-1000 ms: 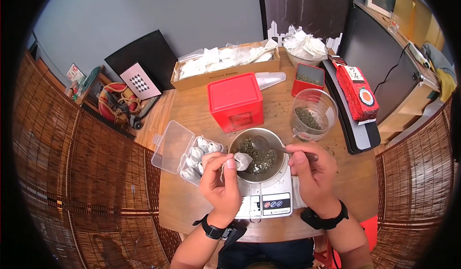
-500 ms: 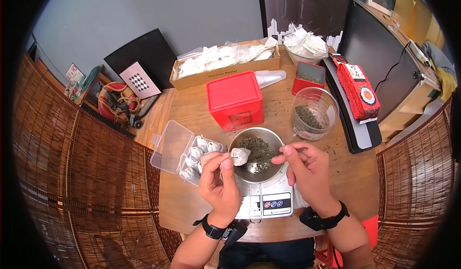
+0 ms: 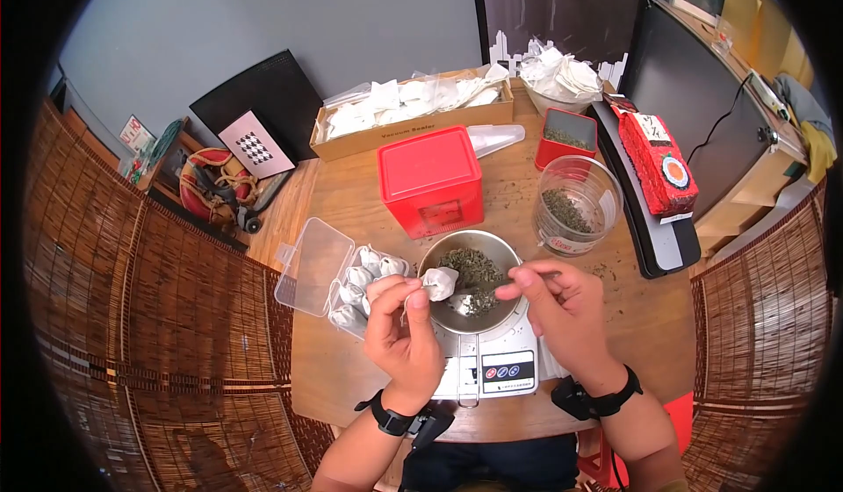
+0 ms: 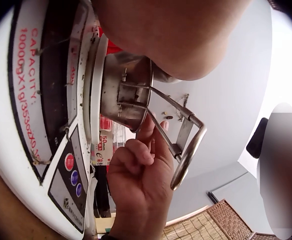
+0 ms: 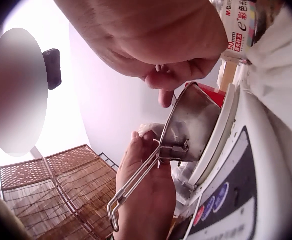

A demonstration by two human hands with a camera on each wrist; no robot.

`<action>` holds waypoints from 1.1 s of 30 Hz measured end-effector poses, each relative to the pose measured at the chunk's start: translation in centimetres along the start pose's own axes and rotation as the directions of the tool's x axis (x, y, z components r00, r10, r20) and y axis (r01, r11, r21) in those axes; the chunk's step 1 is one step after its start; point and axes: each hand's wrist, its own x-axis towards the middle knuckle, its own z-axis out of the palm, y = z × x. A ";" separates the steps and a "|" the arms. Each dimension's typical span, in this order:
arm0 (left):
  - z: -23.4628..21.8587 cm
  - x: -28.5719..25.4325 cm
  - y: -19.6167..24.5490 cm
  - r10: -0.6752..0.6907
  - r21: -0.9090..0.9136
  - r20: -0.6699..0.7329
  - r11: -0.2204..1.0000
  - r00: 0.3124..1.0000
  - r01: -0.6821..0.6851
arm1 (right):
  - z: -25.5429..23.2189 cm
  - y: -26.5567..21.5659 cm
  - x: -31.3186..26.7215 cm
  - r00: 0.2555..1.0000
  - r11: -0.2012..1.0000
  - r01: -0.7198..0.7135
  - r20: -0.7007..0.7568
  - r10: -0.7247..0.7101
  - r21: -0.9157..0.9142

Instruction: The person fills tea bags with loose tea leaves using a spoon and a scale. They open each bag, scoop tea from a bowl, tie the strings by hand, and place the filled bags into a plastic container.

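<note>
My left hand (image 3: 399, 343) pinches a small white drawstring pouch (image 3: 441, 282) at its gathered neck, over the left rim of a steel pot (image 3: 503, 256). In the pot lie dried green leaves (image 3: 471, 265). My right hand (image 3: 571, 316) holds a spoon (image 3: 462, 303) by its handle, thumb on top, with the spoon's bowl down among the leaves. The pot stands on a white digital scale (image 3: 507, 388), its wire handle (image 4: 186, 135) jutting toward me. Most of the spoon is hidden in both wrist views. A corner of the pouch (image 5: 147, 130) shows at my left fingertips in the right wrist view.
Left of the pot, an open clear plastic box (image 3: 314, 268) contains several filled pouches. Behind stand a red canister (image 3: 430, 180) and a cardboard box (image 3: 413, 132) of white bags. A clear tub (image 3: 601, 195) and an open red tin (image 3: 546, 152) contain leaves at right.
The spoon has come down from above the pot into the leaves, my right hand turning with it. The pouch has shifted slightly left and up. Little differs over the last half second.
</note>
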 end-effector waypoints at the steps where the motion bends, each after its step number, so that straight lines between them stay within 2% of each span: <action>1: 0.0 0.0 0.0 0.000 0.001 0.000 1.000 1.000 0.000 | 0.0 0.0 0.0 1.000 1.000 -0.001 0.001 0.001 0.001; 3: 0.0 -0.1 0.0 -0.005 0.003 -0.002 1.000 1.000 0.005 | 0.0 0.1 0.1 0.985 0.993 0.113 -0.136 -0.107 0.031; 7: 0.0 -0.1 -0.1 -0.005 -0.001 -0.011 1.000 1.000 0.005 | -0.8 -0.3 0.0 0.985 0.995 0.092 -0.143 -0.096 -0.032; 10: -0.1 -0.1 -0.2 0.006 0.016 0.000 1.000 1.000 -0.006 | -0.6 -0.4 -0.1 0.995 0.998 0.016 -0.099 -0.021 -0.056; 13: -0.1 -0.1 -0.2 0.001 0.012 0.008 1.000 1.000 -0.001 | -0.1 -0.1 -0.1 0.987 0.988 0.090 -0.121 -0.104 -0.123; 15: -0.1 0.0 -0.1 0.012 0.019 0.016 1.000 1.000 -0.012 | 0.5 -0.1 -0.2 0.959 0.979 0.194 -0.200 -0.201 -0.056; 19: 0.0 0.1 0.1 0.034 0.024 0.015 0.999 0.999 -0.034 | 0.0 -0.4 -0.4 0.954 0.972 0.232 -0.185 -0.237 -0.050; 21: -0.1 0.1 0.6 -0.017 0.001 0.044 1.000 0.999 0.017 | -0.6 -0.6 -0.7 0.982 0.978 0.159 -0.080 -0.171 -0.134; 22: -0.2 0.2 0.6 -0.018 0.000 0.044 1.000 0.999 0.018 | -0.6 -0.4 -0.8 0.982 0.978 0.159 -0.080 -0.170 -0.134; 24: -0.2 0.4 0.5 0.052 0.041 0.109 0.998 0.993 -0.057 | -0.5 0.0 -0.8 0.930 0.875 0.332 -0.030 -0.365 -0.354; 25: -0.2 0.4 0.5 0.053 0.042 0.109 0.997 0.993 -0.058 | -0.5 -0.1 -0.9 0.931 0.875 0.332 -0.029 -0.365 -0.353; 27: -0.2 0.4 0.6 0.036 0.038 0.123 0.998 0.992 -0.041 | -0.5 -0.5 -1.1 0.858 0.712 0.457 0.054 -0.511 -0.533; 31: -0.3 0.7 0.4 0.064 0.075 0.123 0.994 0.990 -0.073 | -0.1 -0.3 -1.0 0.834 0.710 0.486 0.029 -0.550 -0.509; 33: -0.3 1.0 0.6 0.156 0.166 0.134 0.970 0.979 -0.177 | -0.2 0.1 -1.0 0.878 0.822 0.420 -0.059 -0.475 -0.384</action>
